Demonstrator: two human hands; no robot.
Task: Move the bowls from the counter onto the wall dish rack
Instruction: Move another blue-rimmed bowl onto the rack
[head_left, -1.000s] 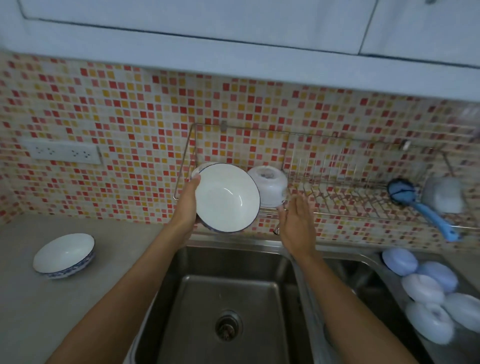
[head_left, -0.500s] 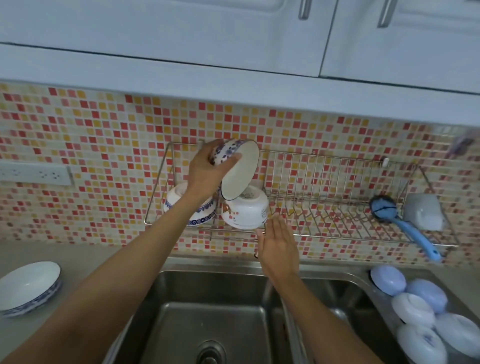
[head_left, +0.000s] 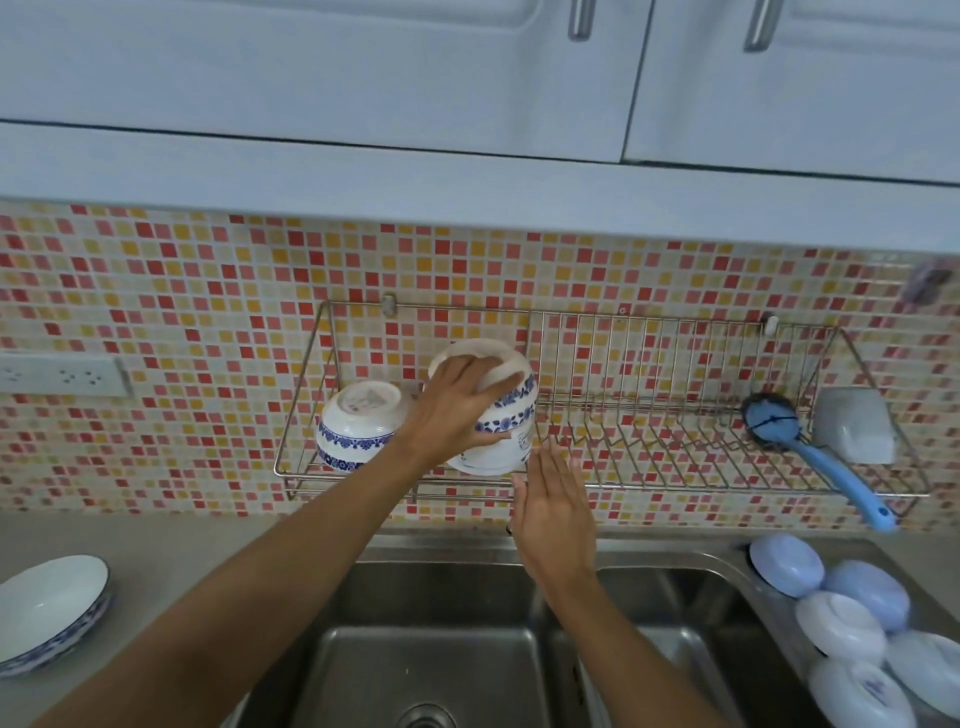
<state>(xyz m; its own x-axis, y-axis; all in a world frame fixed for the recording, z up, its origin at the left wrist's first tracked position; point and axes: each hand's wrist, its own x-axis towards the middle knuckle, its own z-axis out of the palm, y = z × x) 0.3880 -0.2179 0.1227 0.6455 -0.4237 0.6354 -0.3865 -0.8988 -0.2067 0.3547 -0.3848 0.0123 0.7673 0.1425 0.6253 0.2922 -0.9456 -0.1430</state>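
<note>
My left hand (head_left: 453, 410) grips a blue-and-white patterned bowl (head_left: 506, 400), turned upside down on top of a white bowl (head_left: 491, 457) in the wire wall dish rack (head_left: 675, 467). Another blue-patterned bowl (head_left: 358, 423) rests upside down at the rack's left end. My right hand (head_left: 553, 512) hovers flat and open just below the rack's front rail, holding nothing. A shallow blue-rimmed bowl (head_left: 49, 610) sits upright on the grey counter (head_left: 171, 551) at the far left.
A blue-handled brush (head_left: 810, 447) and a grey cup (head_left: 854, 426) occupy the rack's right end. A double steel sink (head_left: 415, 649) lies below. Several upturned white and blue bowls (head_left: 841, 618) lie at the right. White cabinets hang overhead. A wall socket (head_left: 62, 374) is left.
My left hand has flipped the patterned bowl over and lowered it onto the white bowl in the rack. My right hand has stayed under the rack. The view has tilted up.
</note>
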